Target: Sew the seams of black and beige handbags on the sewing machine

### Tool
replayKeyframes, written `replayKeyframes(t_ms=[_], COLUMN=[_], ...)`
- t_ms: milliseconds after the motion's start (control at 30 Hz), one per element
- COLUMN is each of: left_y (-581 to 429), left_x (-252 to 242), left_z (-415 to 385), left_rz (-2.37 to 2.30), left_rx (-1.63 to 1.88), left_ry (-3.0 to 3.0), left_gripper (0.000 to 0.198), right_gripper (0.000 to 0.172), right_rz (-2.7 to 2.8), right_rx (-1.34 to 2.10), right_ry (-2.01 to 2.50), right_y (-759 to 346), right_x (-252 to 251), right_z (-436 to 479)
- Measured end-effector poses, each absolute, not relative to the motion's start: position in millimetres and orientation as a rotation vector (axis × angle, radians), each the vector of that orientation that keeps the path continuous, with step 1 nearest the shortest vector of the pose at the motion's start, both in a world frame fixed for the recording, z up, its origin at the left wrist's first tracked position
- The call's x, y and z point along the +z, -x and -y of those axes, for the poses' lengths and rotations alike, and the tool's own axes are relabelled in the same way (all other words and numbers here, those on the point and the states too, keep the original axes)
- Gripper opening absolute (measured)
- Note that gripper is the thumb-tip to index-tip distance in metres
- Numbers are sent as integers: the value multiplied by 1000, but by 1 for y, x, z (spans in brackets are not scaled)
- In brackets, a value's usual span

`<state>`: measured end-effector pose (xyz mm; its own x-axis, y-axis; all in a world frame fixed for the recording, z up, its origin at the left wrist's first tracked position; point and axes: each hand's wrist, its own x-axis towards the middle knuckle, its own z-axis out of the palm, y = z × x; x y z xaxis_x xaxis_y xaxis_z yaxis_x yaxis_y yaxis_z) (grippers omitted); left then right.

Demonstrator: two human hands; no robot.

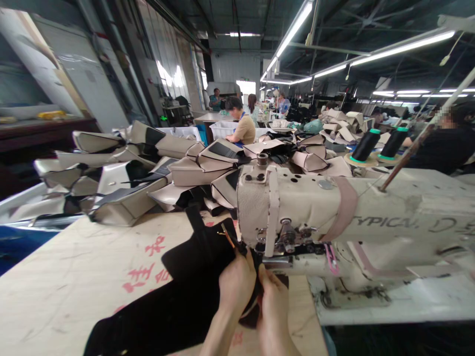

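Black piece (193,291) | left fingers (248,264): curled, gripping it | right fingers (264,277): pinched on it

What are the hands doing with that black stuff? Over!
Left hand and right hand both gripping black material. Material spread on wooden table. Crowding close: sewing machine ahead, beige pile beyond.

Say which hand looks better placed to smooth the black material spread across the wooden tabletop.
Probably the left hand: most of the black material spreads out on its side of the tabletop, while the right hand sits farther from that spread.
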<state>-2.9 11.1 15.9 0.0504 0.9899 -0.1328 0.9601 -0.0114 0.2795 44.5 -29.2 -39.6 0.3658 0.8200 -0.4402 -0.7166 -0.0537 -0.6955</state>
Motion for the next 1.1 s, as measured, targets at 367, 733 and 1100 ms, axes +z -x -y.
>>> replayKeyframes(t_ms=[367,733,1100], left_y=[3,2,-1], left_x=[14,14,10], left_z=[-16,-19,-13], left_rz=[-1988,-1992,-2054], left_rx=[190,190,240], left_ry=[-2105,-2123,-2127], left_gripper=[30,33,35], right_gripper=[44,43,46], right_rz=[830,1564,1428], right_rx=[769,-776,-817], right_ry=[1432,1760,1788], right_y=[-136,-364,-343], right_x=[-24,-37,-64], right_z=[77,159,164])
